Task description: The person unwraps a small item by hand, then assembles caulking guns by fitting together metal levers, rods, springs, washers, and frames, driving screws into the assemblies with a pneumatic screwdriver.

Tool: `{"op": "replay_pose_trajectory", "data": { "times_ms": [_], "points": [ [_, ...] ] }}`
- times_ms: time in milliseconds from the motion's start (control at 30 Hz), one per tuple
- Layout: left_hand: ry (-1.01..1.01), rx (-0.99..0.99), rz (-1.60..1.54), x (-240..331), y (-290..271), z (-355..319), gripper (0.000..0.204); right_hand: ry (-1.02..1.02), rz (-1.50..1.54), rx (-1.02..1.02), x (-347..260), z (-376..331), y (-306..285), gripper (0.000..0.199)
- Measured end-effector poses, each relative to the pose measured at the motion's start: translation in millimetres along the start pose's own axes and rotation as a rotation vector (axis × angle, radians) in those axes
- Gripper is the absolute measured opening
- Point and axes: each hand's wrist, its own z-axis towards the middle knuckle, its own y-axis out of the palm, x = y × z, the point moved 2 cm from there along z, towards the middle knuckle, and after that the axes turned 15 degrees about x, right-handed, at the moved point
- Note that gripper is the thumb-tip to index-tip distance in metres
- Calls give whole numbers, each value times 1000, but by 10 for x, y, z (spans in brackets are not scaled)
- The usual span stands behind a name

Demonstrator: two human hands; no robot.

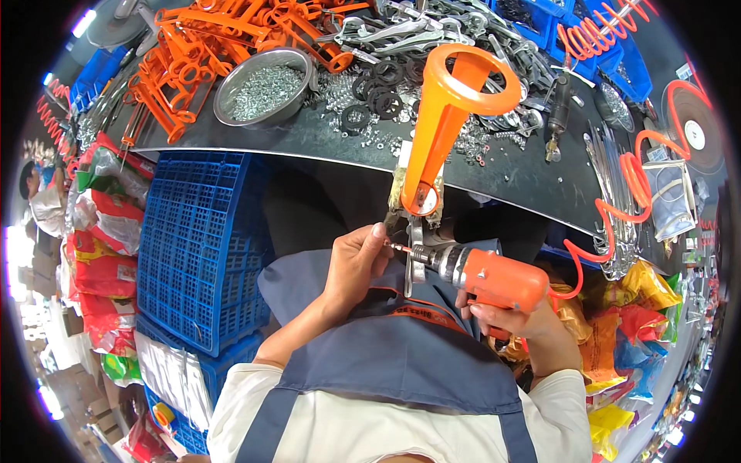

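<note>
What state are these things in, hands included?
Orange drill: held, pointing left
Right hand: gripping the drill
Left hand: fingers curled near the drill's front
Tapered orange part: narrow end near the drill
Metal bowl: holding small metal pieces
Silver parts: heaped
Black rings: loose, some overlapping
Blue crates: stacked
Red hose: coiled, reaching the drill

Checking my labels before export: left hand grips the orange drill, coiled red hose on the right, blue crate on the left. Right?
One fix: the head view shows the right hand gripping the orange drill. Coiled red hose and blue crate stand.
</note>
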Motion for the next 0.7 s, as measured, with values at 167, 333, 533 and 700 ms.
{"op": "replay_pose_trajectory", "data": {
  "times_ms": [167,333,533,700],
  "points": [
    [137,136,242,106,53,86,27,110,-32,181,-240,-31,-161,34],
    [639,96,743,64,223,284,64,162,-127,239,-264,227,-286,39],
    [819,121,802,80,400,464,60,261,-255,116,-577,523,-299,43],
    [863,144,807,47,417,476,54,437,-951,-196,-1271,1029,65,26]
  ]
}}
